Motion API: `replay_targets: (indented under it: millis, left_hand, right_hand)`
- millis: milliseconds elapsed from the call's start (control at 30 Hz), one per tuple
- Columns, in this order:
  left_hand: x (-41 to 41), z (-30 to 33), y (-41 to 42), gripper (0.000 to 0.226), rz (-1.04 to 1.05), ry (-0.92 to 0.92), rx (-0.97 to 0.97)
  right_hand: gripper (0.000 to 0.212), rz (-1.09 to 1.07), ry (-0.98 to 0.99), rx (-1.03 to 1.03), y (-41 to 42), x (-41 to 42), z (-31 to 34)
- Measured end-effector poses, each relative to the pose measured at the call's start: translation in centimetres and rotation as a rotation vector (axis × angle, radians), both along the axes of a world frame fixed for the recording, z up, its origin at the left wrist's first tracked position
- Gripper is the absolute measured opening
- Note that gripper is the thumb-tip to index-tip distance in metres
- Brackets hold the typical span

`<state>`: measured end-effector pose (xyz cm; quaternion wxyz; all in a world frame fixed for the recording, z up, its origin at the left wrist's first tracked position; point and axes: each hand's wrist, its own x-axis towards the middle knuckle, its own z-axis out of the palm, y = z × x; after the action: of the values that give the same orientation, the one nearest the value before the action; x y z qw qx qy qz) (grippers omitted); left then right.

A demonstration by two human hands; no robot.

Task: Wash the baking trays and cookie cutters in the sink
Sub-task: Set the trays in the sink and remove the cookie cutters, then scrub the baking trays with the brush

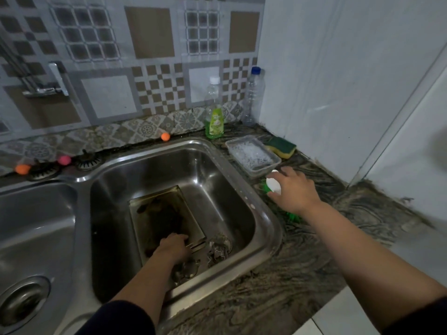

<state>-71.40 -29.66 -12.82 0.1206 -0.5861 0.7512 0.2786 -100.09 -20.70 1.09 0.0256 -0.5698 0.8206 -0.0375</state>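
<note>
The right grip [291, 191] is closing around a white-handled green brush [273, 184] on the desk [302, 250]. The left grip [175, 246] is pressing on the dirty baking tray [167, 213] in the sink [242, 160], cookie cutters [219, 250] just beside it. Best to steady the tray while scrubbing.

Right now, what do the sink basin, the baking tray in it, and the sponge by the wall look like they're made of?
Sink basin: stainless steel, brushed, showing soft reflections. Baking tray: probably metal, thin rimmed, darkly stained. Sponge: yellow foam under a green scouring layer, matte.
</note>
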Motion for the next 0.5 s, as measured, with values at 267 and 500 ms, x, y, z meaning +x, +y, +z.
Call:
replay_targets:
  millis: [267,500]
  left_hand:
    - [0.3,-0.3,-0.2,0.055,0.031,0.049,-0.008]
    - [1.8,0.4,-0.9,0.042,0.117,0.125,-0.094]
  right_hand:
    - [0.052,-0.008,-0.094,0.017,0.4,-0.1,-0.9]
    - [0.053,0.094,-0.191,-0.127,-4.5,1.6,3.0]
